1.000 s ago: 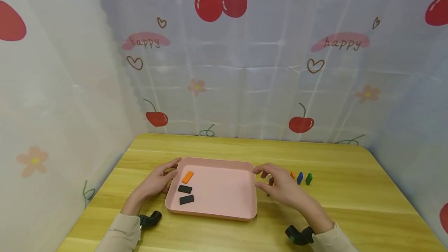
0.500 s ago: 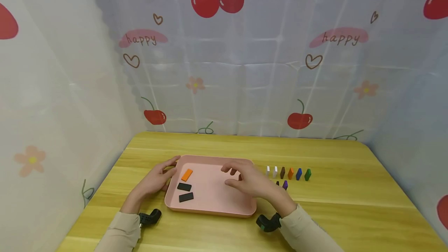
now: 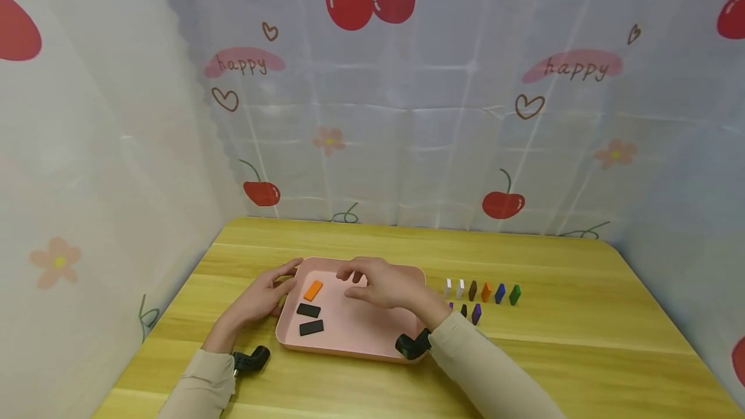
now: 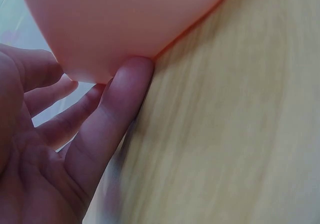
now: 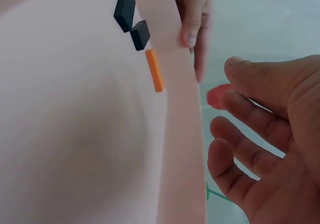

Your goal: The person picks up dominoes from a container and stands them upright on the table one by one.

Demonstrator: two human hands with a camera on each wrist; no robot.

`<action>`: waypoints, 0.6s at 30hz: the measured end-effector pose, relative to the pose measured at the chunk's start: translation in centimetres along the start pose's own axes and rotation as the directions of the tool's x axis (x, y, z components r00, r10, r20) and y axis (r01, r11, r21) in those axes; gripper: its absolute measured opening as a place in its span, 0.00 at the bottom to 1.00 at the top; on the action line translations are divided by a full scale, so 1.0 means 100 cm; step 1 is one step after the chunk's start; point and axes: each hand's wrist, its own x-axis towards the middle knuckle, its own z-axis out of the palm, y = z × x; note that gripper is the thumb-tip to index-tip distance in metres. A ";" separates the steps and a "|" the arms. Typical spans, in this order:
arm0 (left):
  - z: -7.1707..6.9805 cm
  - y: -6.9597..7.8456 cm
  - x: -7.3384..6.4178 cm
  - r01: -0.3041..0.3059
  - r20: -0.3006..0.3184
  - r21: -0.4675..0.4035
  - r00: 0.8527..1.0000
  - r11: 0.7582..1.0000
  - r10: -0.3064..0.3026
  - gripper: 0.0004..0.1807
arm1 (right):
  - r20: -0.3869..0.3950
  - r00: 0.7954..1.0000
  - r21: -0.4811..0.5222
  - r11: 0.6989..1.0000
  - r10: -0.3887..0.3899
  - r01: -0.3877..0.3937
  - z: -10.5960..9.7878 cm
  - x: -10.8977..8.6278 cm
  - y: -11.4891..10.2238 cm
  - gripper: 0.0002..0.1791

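A shallow pink tray (image 3: 372, 345) lies on the wooden table. Inside, along its left side, lie an orange block (image 3: 313, 290) and two black blocks (image 3: 308, 310), all flat and domino-like. The left hand (image 3: 260, 296) rests against the tray's left end; in the left wrist view its thumb (image 4: 131, 79) touches the outer wall. Over the tray's middle hovers the right hand (image 3: 378, 283), fingers loosely bent and apart. Nothing is between its thumb (image 5: 250, 77) and fingers in the right wrist view.
Right of the tray, small blocks stand on end in two rows. The back row runs from white (image 3: 448, 287) through brown and orange to a green block (image 3: 515, 294); the front row has a purple block (image 3: 476, 313) and others partly behind the right sleeve. Printed curtains surround the table.
The right hand has moved left, from beside the tray's right rim to above its middle, uncovering the standing blocks. The left hand and the blocks in the tray stay in place.
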 end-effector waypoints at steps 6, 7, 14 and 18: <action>0.000 0.001 0.000 0.017 -0.003 -0.005 1.000 1.000 -0.017 0.29 | 0.046 0.999 0.046 0.999 -0.019 0.017 0.010 0.023 0.004 0.17; 0.000 0.001 0.000 0.018 -0.002 -0.007 1.000 1.000 -0.018 0.29 | 0.047 0.999 0.052 0.998 -0.022 0.019 0.011 0.027 0.005 0.17; 0.000 0.001 0.000 0.011 -0.003 -0.002 1.000 1.000 -0.011 0.29 | 0.065 0.998 0.088 0.996 0.007 -0.013 0.025 0.055 0.007 0.17; -0.002 -0.001 0.000 0.000 0.004 -0.002 1.000 1.000 0.000 0.29 | 0.079 0.997 0.098 0.995 -0.007 -0.001 0.037 0.068 0.008 0.17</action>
